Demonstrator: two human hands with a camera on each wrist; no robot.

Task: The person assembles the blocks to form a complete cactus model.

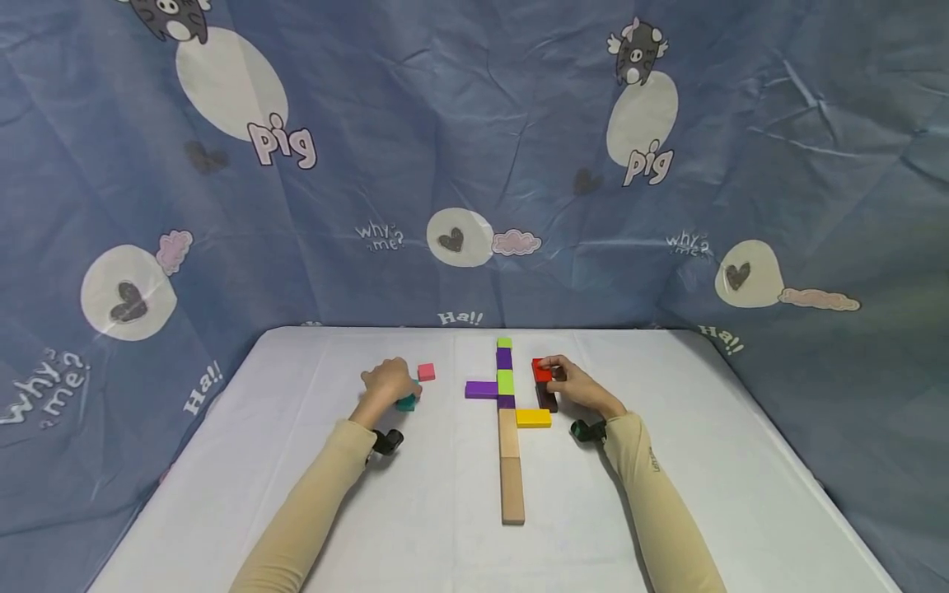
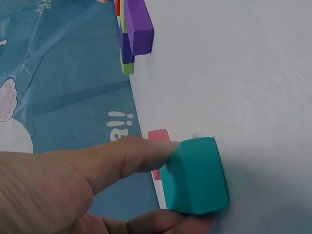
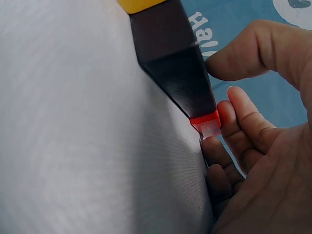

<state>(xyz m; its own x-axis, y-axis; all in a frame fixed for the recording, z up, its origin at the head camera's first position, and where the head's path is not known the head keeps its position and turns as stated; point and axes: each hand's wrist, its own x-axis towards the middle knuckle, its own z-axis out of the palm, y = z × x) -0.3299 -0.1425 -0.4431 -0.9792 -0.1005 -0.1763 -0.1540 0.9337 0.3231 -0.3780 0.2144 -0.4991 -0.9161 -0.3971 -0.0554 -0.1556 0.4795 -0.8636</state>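
Note:
In the left wrist view, my left hand (image 2: 112,170) pinches a teal block (image 2: 202,175) between thumb and fingers, close over the white table. A small pink block (image 1: 426,372) lies just beyond that hand. At the right, my right hand (image 1: 582,389) is beside a red block (image 1: 542,372) and a dark block (image 1: 547,399) lying end to end. Its fingertips (image 3: 225,108) are right at the red block, while the thumb (image 3: 226,66) overlaps the dark block's edge, with a gap between thumb and fingers.
Down the table's middle runs a line of green (image 1: 505,382), purple (image 1: 504,359) and wooden blocks (image 1: 511,490). A purple block (image 1: 481,390) sticks out left from it, a yellow block (image 1: 534,418) right. Behind the white table (image 1: 334,511) hangs a blue printed cloth (image 1: 371,165).

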